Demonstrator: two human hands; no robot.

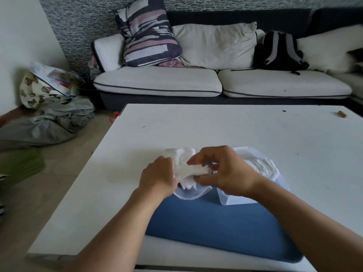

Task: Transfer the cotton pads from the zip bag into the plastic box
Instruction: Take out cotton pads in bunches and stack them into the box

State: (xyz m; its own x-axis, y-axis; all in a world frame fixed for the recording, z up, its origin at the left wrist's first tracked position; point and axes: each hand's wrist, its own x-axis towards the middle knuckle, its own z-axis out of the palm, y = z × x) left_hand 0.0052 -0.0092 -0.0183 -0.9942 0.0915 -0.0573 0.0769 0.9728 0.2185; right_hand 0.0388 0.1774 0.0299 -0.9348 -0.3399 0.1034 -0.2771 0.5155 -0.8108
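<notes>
Low in the frame's centre, the left hand [157,176] grips the soft, clear zip bag [191,193] while the right hand [225,173] pinches a fluffy white clump of cotton pads [188,169] at its mouth. The light pads could snag on the limp film and spill onto the tabletop [235,130] beside the stiff, translucent plastic box [235,200], which already holds some, at right.
</notes>
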